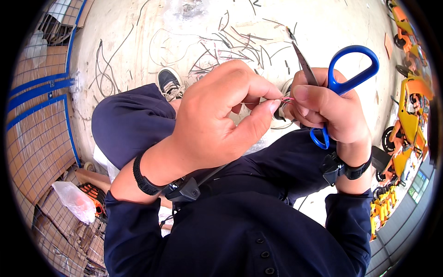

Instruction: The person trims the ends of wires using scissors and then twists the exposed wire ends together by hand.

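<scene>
Between the thumb and forefinger of my left hand (pixel 219 113) is pinched a thin red wire (pixel 288 98). The wire spans the small gap to my right hand (pixel 339 108), whose thumb and fingers close on its other side. That same right hand grips a pair of scissors (pixel 303 62) with blue handles. The scissors' blade points up and away, one loop sticks out to the right, and the other shows below the palm. Both hands meet in front of my knees. The far ends of the wire are hidden by my fingers.
Cut black cable pieces (pixel 240 41) lie strewn over the pale floor ahead, with longer loose cables (pixel 107 69) to the left. A blue-framed mesh cage (pixel 64 134) holding cardboard stands at left, near a clear plastic bag (pixel 75 201). Yellow-orange wheeled machines (pixel 408 108) line the right.
</scene>
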`<state>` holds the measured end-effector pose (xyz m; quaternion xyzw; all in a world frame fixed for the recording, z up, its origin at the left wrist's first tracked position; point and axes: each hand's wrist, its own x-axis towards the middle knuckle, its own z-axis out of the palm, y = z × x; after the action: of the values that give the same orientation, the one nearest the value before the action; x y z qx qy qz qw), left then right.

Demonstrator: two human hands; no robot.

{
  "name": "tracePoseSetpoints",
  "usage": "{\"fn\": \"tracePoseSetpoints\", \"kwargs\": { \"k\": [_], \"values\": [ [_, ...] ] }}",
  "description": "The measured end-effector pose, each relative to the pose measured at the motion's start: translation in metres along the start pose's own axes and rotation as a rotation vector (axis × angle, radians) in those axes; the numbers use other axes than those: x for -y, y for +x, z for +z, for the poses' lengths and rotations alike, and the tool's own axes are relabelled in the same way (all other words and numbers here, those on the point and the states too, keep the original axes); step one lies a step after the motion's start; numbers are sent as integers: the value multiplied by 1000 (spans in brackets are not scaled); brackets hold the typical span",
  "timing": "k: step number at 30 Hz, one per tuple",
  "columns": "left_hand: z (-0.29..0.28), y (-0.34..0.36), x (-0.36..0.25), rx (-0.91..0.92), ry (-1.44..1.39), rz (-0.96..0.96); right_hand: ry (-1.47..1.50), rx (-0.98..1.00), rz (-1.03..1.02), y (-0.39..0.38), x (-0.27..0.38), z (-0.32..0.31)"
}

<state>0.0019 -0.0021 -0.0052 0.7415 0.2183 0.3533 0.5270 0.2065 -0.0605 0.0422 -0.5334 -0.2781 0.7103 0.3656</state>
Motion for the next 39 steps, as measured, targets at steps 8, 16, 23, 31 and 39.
{"fn": "tracePoseSetpoints", "kwargs": {
  "k": [8, 16, 23, 31, 39],
  "values": [
    [-1, -2, -5, 5, -428, -328, -452, -174, -274, 0, -4, 12],
    [-6, 2, -8, 19, -712, -477, -746, -250, -799, 7, -11, 10],
    [-4, 2, -12, -29, -698, -391, -697, -178, -799, 7, -8, 2],
    [-8, -1, -9, 10, -664, -325, -756, -202, -834, 8, -6, 2],
    [-11, 5, -7, 265, -898, -567, -881, -113, -1092, 14, -12, -1]
  ]
}}
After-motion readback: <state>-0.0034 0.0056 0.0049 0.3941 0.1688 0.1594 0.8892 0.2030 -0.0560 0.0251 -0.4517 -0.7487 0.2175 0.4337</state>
